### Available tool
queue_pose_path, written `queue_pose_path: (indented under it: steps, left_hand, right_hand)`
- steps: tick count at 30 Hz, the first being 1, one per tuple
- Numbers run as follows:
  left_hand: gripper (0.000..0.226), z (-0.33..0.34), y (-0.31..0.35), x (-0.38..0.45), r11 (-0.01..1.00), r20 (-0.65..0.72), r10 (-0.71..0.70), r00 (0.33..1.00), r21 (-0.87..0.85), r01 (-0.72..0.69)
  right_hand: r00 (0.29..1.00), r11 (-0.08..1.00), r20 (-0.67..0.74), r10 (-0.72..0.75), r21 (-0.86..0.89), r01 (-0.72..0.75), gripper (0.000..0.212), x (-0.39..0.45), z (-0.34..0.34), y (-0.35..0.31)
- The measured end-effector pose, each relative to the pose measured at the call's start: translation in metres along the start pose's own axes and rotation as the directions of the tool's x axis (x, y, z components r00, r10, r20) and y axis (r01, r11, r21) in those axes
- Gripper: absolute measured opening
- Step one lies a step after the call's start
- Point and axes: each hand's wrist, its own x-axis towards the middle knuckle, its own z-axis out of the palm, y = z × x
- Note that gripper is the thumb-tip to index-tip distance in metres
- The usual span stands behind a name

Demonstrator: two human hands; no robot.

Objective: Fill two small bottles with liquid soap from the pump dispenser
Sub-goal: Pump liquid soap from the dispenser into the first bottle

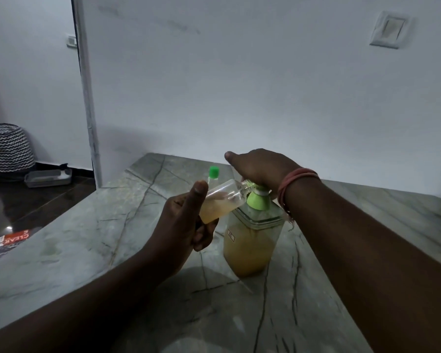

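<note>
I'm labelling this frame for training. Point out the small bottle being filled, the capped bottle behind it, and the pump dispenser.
small bottle (222, 200), head view, on its clear tilted body.
capped bottle (213, 172), head view, on its green cap.
pump dispenser (250, 248), head view, on its soap-filled body.

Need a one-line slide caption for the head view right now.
Left hand tilts a part-filled small bottle to the pump dispenser while the right hand presses the pump.
</note>
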Motion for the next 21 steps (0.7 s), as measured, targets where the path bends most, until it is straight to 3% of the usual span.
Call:
queue_pose_path:
  steps: [9, 15, 18, 21]
  left_hand:
    - [0.119, 0.005, 0.008, -0.006, 1.000, 0.004, 0.014, 1.000, -0.007, -0.014]
    - [0.109, 0.002, 0.006, -0.003, 1.000, -0.001, 0.010, 1.000, -0.009, -0.010]
    - [0.114, 0.004, 0.004, -0.003, 1.000, 0.001, 0.015, 1.000, -0.007, -0.015]
    - [0.101, 0.004, 0.004, -0.002, 1.000, 0.009, 0.012, 1.000, 0.006, -0.012]
  right_hand:
    - [1.000, 0.994, 0.029, 0.002, -0.113, 0.001, 0.050, -0.004, -0.007, -0.008]
    - [1.000, 1.000, -0.017, -0.005, 0.019, 0.005, 0.056, -0.002, -0.001, -0.003]
    - [0.998, 0.999, 0.065, 0.029, -0.043, -0.026, 0.043, -0.006, -0.005, -0.002]
    - [0.996, 0.996, 0.079, 0.029, -0.084, -0.022, 0.032, -0.009, -0.009, -0.006]
